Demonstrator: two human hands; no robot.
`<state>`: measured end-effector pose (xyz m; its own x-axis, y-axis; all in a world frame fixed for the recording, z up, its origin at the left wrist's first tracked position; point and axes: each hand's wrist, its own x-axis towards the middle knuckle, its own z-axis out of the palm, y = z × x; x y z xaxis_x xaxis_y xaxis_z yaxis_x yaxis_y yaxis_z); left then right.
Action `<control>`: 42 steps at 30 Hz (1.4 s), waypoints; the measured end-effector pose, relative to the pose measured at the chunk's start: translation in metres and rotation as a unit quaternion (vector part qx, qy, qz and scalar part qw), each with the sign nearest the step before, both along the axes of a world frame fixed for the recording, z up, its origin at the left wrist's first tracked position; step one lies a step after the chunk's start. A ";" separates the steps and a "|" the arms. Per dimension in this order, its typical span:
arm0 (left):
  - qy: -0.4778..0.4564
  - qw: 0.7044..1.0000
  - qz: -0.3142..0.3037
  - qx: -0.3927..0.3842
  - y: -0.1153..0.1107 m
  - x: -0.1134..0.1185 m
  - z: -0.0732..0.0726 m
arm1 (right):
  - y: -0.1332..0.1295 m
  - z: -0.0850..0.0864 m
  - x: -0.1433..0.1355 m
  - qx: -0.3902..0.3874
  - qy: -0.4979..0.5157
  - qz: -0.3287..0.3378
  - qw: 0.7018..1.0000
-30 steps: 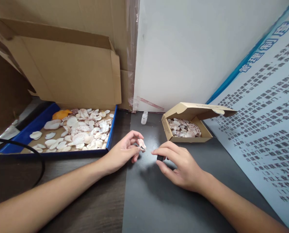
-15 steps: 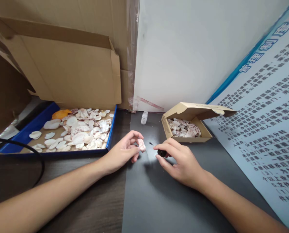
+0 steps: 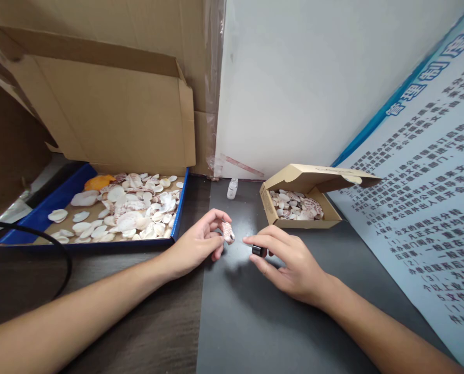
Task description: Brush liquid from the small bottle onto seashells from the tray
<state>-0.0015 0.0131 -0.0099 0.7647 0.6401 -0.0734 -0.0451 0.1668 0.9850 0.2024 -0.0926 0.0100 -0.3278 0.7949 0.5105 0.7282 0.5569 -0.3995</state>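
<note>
Between its thumb and fingers, my left hand [image 3: 201,240] pinches a small pinkish-white speckled piece [image 3: 227,232]. Just to the right, my right hand [image 3: 288,259] grips a black cap [image 3: 257,251]. The cap's thin brush points left, its dark tip at the lower edge of the speckled piece; whether they touch is hard to tell. Behind both hands a small clear bottle [image 3: 232,188] stands upright and uncapped on the dark grey mat [image 3: 232,322].
At the left, a blue-edged box [image 3: 180,205] with a raised cardboard lid holds many shells. A small cardboard box [image 3: 269,208] of shells stands at the right. A black cable [image 3: 66,254] curves at far left; a printed poster [image 3: 422,171] covers the right.
The brush tip has moved left and slightly down, from the gap between my hands to the speckled piece. The black cap has tilted a little. My left hand has barely moved.
</note>
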 end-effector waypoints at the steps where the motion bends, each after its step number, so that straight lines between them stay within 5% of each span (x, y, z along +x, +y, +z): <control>1: 0.000 1.000 0.000 -0.001 0.000 0.000 0.000 | 0.000 0.000 0.000 0.003 -0.002 -0.001 1.000; 6: 0.009 1.000 0.004 0.000 0.000 0.001 0.001 | 0.001 0.000 0.001 0.011 -0.009 -0.052 0.999; 12: 0.004 1.000 0.002 -0.007 -0.001 0.000 0.002 | 0.000 -0.001 0.000 0.009 0.003 0.003 1.000; 18: 0.012 1.000 0.001 0.000 0.000 0.001 0.003 | 0.001 0.000 0.001 0.008 0.004 -0.049 0.999; 42: 0.016 1.000 -0.002 -0.005 -0.002 0.001 0.004 | 0.003 0.002 0.002 0.027 -0.008 -0.053 0.998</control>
